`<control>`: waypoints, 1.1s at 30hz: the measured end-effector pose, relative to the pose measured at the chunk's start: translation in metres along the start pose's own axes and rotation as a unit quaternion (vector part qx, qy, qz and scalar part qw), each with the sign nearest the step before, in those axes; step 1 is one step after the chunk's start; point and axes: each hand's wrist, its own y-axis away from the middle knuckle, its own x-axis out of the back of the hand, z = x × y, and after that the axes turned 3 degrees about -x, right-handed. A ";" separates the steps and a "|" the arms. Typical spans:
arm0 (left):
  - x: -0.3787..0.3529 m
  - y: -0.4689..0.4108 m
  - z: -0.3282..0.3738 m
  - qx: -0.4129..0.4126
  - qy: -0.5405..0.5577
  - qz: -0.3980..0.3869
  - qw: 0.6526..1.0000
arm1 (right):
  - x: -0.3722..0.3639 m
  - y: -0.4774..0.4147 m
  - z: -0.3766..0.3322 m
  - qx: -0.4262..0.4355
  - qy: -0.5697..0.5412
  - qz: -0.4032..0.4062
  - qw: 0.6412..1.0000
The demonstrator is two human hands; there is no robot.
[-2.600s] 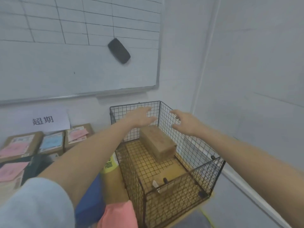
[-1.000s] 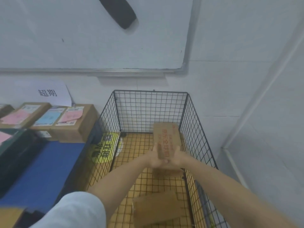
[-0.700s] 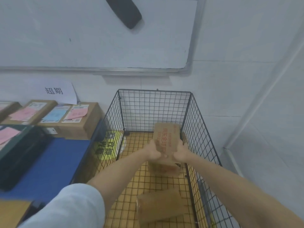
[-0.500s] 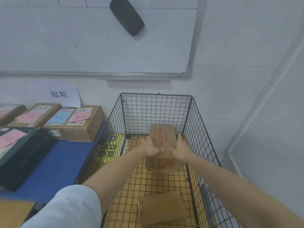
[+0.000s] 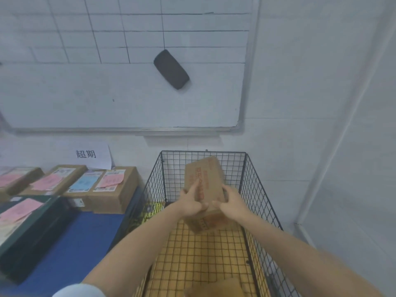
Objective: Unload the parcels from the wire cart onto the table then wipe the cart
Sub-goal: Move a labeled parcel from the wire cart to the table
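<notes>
Long brown cardboard parcel with red print (image 5: pixel 203 183) held in both grips inside the black wire cart (image 5: pixel 153 185).
My left grip (image 5: pixel 191 203) clasps the parcel's near left edge, one finger lying along the top face; my right grip (image 5: pixel 231 203) curls round its right edge. The parcel is tilted, raised off the cart's floor, between the side walls. A second brown cardboard parcel (image 5: pixel 216 289) lies at the cart's near end. To the left, labelled cardboard boxes (image 5: pixel 111 189) sit on the blue table (image 5: pixel 70 243).

Brown red-printed parcel (image 5: pixel 203 181) tilted above black wire cart (image 5: pixel 260 202), second parcel (image 5: pixel 216 289) inside
</notes>
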 end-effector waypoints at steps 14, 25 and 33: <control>0.032 0.025 -0.001 -0.003 0.031 0.036 0.999 | -0.005 0.008 -0.030 -0.012 0.012 0.015 1.000; 0.044 0.033 0.011 -0.040 0.152 0.022 0.987 | 0.005 0.013 -0.045 0.021 -0.074 0.033 0.996; 0.048 0.035 0.013 -0.085 0.167 0.081 0.979 | 0.007 0.022 -0.035 0.053 -0.117 -0.016 0.992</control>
